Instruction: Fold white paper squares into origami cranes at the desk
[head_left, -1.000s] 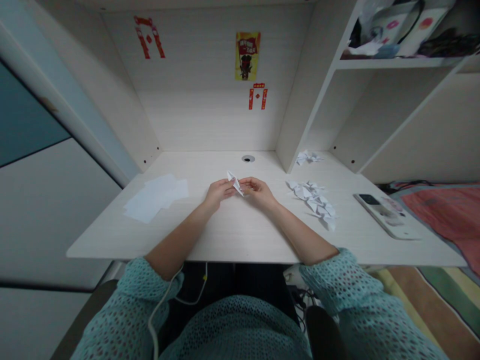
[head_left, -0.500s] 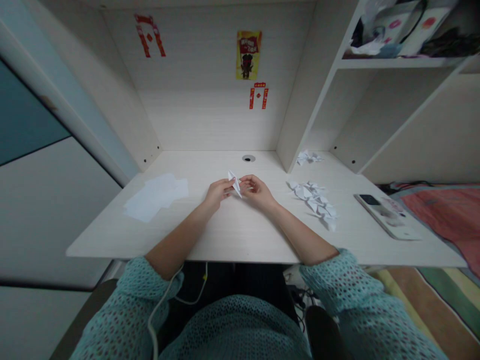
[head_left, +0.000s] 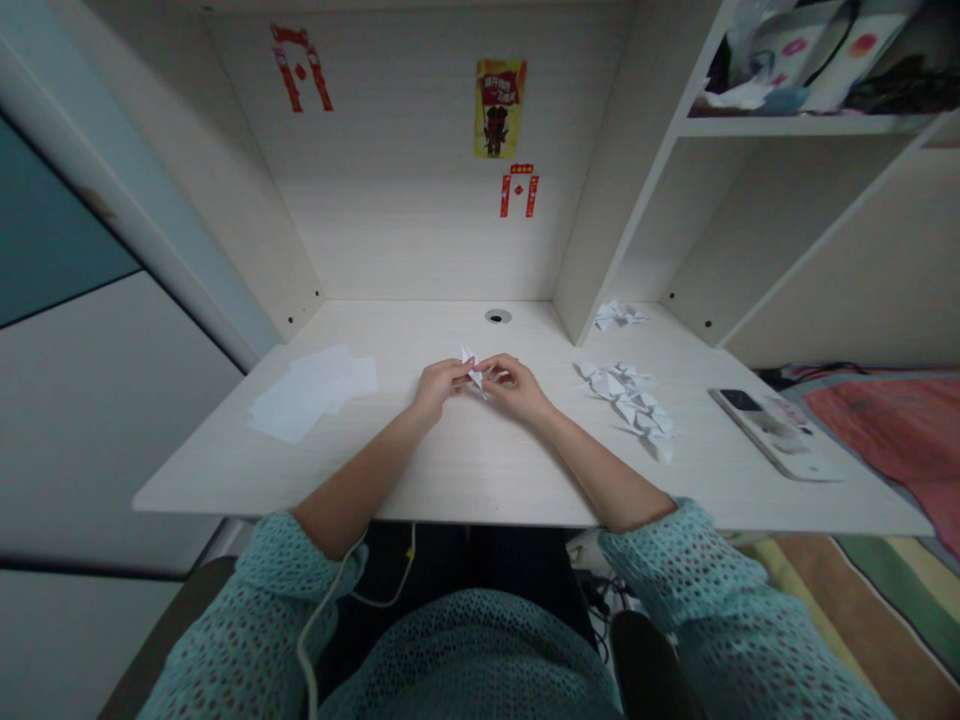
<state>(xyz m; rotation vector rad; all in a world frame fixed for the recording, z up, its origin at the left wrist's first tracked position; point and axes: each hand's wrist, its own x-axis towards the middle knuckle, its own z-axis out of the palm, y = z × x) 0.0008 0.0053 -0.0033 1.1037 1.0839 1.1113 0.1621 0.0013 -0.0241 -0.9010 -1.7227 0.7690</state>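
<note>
A small white folded paper (head_left: 475, 375) with pointed ends is held between both hands above the middle of the desk. My left hand (head_left: 440, 387) pinches it from the left, thumb on top. From the right, my right hand (head_left: 514, 385) closes thumb and fingers on its edge, partly covering it. To the right lies a cluster of folded paper pieces (head_left: 628, 400) that look like origami cranes. Flat white paper sheets (head_left: 315, 390) are spread on the left of the desk.
More folded paper pieces (head_left: 619, 315) lie at the back by the upright divider (head_left: 600, 250). A phone (head_left: 772, 432) rests near the desk's right end. The desk (head_left: 465, 480) has a round cable hole (head_left: 498, 316) at the back. A white cable (head_left: 315, 620) hangs by my left sleeve.
The folded paper has turned and tipped lower between my fingers, so less of it shows. My right fingers have moved slightly left and closed nearer onto it.
</note>
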